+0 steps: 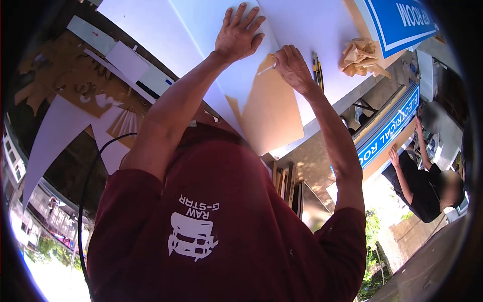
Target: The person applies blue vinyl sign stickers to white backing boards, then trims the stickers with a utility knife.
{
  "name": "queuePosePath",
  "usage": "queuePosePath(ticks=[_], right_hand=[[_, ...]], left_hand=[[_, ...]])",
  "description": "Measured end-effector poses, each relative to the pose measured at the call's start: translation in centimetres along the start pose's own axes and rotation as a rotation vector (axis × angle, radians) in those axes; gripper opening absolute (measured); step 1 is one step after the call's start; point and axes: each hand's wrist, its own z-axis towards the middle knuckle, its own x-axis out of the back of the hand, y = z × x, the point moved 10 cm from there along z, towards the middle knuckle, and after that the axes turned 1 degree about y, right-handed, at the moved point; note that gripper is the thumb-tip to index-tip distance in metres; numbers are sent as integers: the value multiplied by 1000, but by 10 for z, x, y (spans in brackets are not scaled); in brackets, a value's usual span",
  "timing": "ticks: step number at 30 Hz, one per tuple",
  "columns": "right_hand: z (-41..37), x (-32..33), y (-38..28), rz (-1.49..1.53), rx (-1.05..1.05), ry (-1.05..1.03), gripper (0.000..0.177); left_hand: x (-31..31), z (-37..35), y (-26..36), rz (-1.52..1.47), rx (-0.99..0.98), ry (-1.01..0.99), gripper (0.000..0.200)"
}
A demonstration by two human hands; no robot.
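Observation:
My left hand (239, 35) lies flat with spread fingers on a large white sheet (312, 30). To its right, my right hand (293, 69) is closed, its fingertips pinching the edge of a brown paper layer (276, 110). The brown layer reaches from that hand down toward my body, with an uneven border against the white. A yellow and black cutter knife (317, 70) rests just right of my right hand. Crumpled brown paper (359, 58) sits farther right on the white sheet.
Blue signs, one reading "ELECTRICAL ROOM" (390, 126), are at the right. Another person (422, 186) holds a board there. White and brown cut-outs (60, 136) and a black cable (80, 211) are at the left.

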Motion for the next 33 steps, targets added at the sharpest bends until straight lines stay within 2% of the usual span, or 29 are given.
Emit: queuePosePath(ticks=[3, 4, 7, 8, 10, 12, 14, 15, 16, 18, 19, 20, 21, 24, 27, 30, 31, 33], right_hand=[[-22, 19, -24, -22, 43, -49, 18], [-24, 36, -38, 146, 54, 14, 18], [-54, 53, -96, 247, 152, -138, 19], [-62, 66, -107, 455, 78, -95, 19], [-84, 87, -125, 619, 32, -137, 17], [-95, 105, -88, 726, -178, -49, 12], [-119, 110, -5, 720, -595, 110, 4], [-143, 106, 44, 760, -826, 192, 5], [-165, 108, 90, 637, -1014, 197, 14], [-182, 129, 159, 341, -1121, 359, 31], [-187, 127, 193, 237, -1169, 321, 35], [-181, 129, 214, 111, -1095, 345, 31], [-190, 107, 250, -31, -1075, 230, 31], [-175, 75, 273, -257, -1123, 44, 31], [-170, 78, 281, -112, -1119, 158, 31], [-185, 81, 271, 131, -1242, 315, 28], [-184, 93, 257, 145, -1218, 415, 24], [-179, 102, 231, 82, -1145, 443, 19]], left_hand=[[1, 3, 0, -92, 12, -28, 51], [-2, 3, -1, -89, 18, -54, 53], [-7, 1, -3, -82, 25, -80, 55], [-7, 2, -4, -78, 23, -77, 55], [-5, 1, -5, -80, 23, -79, 54], [-5, 2, -3, -73, 20, -83, 54], [-7, 2, -2, -52, 17, -94, 54], [-8, 1, 0, 79, -9, -41, 48], [-11, 3, 0, 78, -7, -40, 48], [-13, -1, -2, 92, 5, -51, 48], [-14, -1, -2, 90, 9, -48, 48], [-14, 0, -3, 94, 4, -44, 48], [-14, 0, -2, 97, 0, -44, 48], [-14, 0, 0, 103, -20, -44, 50], [-10, 1, -1, 3, -11, -56, 53], [-9, 1, 0, -42, 3, -76, 54], [-8, 2, 0, -41, 4, -75, 54], [-6, 1, 0, -43, 11, -73, 54]])
